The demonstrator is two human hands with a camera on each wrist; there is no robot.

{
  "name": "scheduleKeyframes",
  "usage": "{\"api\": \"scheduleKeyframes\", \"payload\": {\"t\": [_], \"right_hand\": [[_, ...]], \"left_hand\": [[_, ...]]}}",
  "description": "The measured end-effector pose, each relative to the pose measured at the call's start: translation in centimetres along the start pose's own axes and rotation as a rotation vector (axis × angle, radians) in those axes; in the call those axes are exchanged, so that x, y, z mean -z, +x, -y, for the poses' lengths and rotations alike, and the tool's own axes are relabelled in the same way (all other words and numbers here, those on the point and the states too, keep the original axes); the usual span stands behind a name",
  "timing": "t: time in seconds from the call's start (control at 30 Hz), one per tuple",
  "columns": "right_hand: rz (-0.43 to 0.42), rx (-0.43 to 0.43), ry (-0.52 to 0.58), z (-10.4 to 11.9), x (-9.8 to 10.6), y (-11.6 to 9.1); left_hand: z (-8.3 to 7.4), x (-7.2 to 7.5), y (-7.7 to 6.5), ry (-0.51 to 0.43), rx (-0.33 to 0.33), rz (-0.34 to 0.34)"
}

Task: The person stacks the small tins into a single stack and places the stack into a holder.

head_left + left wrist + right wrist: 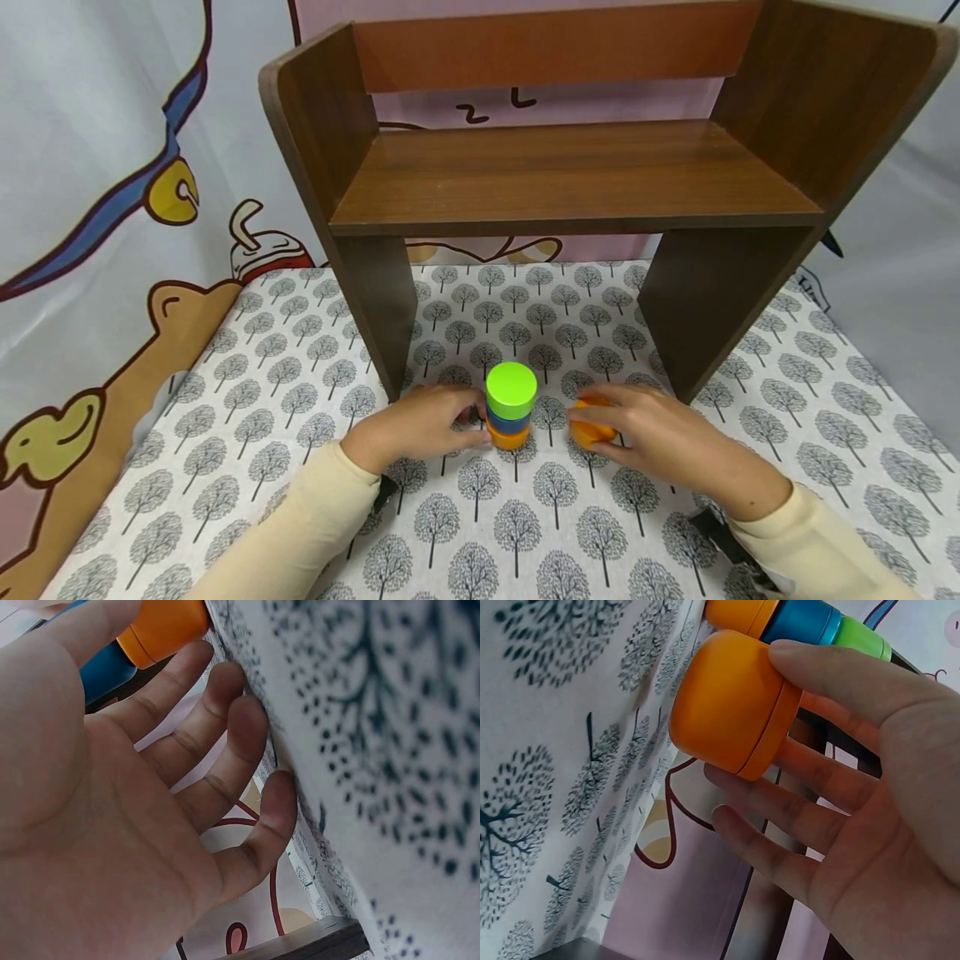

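Observation:
A small stack stands on the cloth between the hands: an orange cup at the bottom, a blue cup above it and a bright green cup on top. My left hand is at the stack's left side, its fingers loosely bent and the thumb near the orange cup. In the left wrist view, the palm holds nothing. To the right of the stack, my right hand pinches a second orange cup between thumb and fingers, low over the cloth. The thumb presses its rim band.
A brown wooden shelf unit stands behind the stack, its two side panels reaching down to the cloth. The white tablecloth carries a grey tree print. Cartoon-printed curtains hang at the back and sides.

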State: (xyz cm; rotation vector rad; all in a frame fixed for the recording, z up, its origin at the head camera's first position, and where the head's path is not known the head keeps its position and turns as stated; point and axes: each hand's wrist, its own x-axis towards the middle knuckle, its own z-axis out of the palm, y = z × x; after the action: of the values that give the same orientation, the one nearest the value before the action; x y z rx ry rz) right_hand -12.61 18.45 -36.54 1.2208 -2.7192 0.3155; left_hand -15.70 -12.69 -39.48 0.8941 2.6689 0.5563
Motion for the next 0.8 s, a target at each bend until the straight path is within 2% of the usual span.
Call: {"api": "scheduleKeyframes", "payload": {"t": [0.5,0.8], "right_hand": [[-0.061,0.043,-0.017,0.4,1.3,0.6],[-0.049,0.028,-0.022,0.9,2.5,1.2]], "left_hand": [[0.2,-0.2,0.1,0.005,-0.002,0.005],[0.0,-0.1,0.0,-0.001,-0.002,0.001]]}}
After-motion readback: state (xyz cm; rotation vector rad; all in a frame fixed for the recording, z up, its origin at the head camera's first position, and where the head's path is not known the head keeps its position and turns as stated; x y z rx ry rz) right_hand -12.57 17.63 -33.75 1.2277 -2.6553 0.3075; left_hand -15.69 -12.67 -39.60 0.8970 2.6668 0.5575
